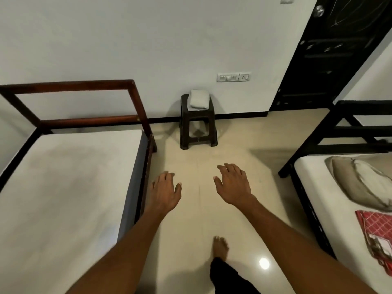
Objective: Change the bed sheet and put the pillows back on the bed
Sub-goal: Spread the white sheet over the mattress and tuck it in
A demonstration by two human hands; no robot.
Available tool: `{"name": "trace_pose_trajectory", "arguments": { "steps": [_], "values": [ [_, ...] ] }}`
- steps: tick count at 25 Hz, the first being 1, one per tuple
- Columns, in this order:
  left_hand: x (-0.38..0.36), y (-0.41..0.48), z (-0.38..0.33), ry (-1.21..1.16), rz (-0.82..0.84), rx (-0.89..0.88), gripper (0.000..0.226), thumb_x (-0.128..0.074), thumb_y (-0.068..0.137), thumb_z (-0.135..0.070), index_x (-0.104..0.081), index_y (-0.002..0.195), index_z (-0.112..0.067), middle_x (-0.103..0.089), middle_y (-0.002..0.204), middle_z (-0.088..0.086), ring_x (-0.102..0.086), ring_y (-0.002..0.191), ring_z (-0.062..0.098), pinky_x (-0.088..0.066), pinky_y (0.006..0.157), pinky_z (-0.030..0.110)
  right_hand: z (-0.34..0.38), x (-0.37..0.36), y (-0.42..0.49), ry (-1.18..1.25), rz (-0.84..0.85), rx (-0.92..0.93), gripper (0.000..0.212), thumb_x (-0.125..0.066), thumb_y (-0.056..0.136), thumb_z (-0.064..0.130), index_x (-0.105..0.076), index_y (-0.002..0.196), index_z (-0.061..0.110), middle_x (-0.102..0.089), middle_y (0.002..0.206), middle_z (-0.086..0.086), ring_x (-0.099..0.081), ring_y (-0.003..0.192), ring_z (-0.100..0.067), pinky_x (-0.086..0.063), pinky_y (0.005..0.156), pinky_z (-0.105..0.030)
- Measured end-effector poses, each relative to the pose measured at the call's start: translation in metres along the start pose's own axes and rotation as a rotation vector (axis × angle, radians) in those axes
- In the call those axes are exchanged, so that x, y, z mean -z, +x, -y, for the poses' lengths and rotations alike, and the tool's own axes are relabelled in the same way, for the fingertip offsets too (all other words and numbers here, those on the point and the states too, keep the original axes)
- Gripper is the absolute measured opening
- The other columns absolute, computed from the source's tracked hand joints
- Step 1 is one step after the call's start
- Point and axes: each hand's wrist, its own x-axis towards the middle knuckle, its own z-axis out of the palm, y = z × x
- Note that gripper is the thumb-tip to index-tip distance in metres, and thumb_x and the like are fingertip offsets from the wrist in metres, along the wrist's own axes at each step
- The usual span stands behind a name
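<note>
Sheet (199, 99) is sitting folded on the stool (198, 124), waiting to be fetched.
Left hand (164, 190) and right hand (233, 185) are hovering well short of the stool, fingers spread and loose, holding nothing. Bed (63, 187) left of the stool is lying bare, so fetching the sheet is probably the step in hand; the next move is calling for stepping closer and gripping the fold. Pillow (364, 183) is lying right of the stool.

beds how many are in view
2. The brown wooden-framed bed with a white mattress is on the left; the black-framed bed holding a beige pillow is on the right, partly cut off. More may lie out of view.
</note>
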Motion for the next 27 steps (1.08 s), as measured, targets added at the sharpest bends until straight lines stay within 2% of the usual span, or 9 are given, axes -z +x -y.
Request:
{"name": "trace_pose_trajectory", "arguments": {
  "steps": [7,16,22,27],
  "values": [
    [0.027,0.203,-0.050,0.012,0.021,0.007,0.047,-0.051,0.105,-0.042,-0.051,0.145,-0.017,-0.051,0.148,0.006,-0.048,0.137,0.027,-0.037,0.115,0.047,-0.046,0.042,0.191,-0.023,0.088,0.031,0.054,-0.040,0.106,0.047,-0.046,0.152,0.020,-0.048,0.155,-0.005,-0.037,0.147,-0.026,-0.032,0.119,-0.044],
    [-0.001,0.456,-0.002,0.051,0.088,0.127,0.051,-0.049,0.103,-0.049,-0.048,0.147,-0.023,-0.047,0.152,0.001,-0.044,0.142,0.024,-0.038,0.116,0.045,-0.034,0.015,0.471,-0.026,0.143,0.075,0.054,-0.040,0.105,0.047,-0.044,0.152,0.020,-0.044,0.158,-0.006,-0.033,0.151,-0.027,-0.028,0.123,-0.044],
    [0.010,0.621,0.008,0.079,0.177,0.083,0.053,-0.046,0.104,-0.049,-0.044,0.151,-0.025,-0.038,0.162,0.002,-0.033,0.152,0.022,-0.028,0.124,0.047,-0.026,0.009,0.638,-0.024,0.203,0.045,0.055,-0.046,0.103,0.046,-0.044,0.150,0.019,-0.046,0.155,-0.005,-0.036,0.148,-0.027,-0.030,0.121,-0.042],
    [0.003,0.744,0.003,0.082,0.232,0.120,0.054,-0.047,0.104,-0.046,-0.042,0.152,-0.021,-0.036,0.162,0.005,-0.031,0.152,0.024,-0.027,0.125,0.050,-0.031,-0.015,0.774,-0.029,0.294,0.080,0.057,-0.049,0.101,0.046,-0.044,0.151,0.020,-0.049,0.151,-0.005,-0.040,0.144,-0.027,-0.033,0.120,-0.044]
  ]
}}
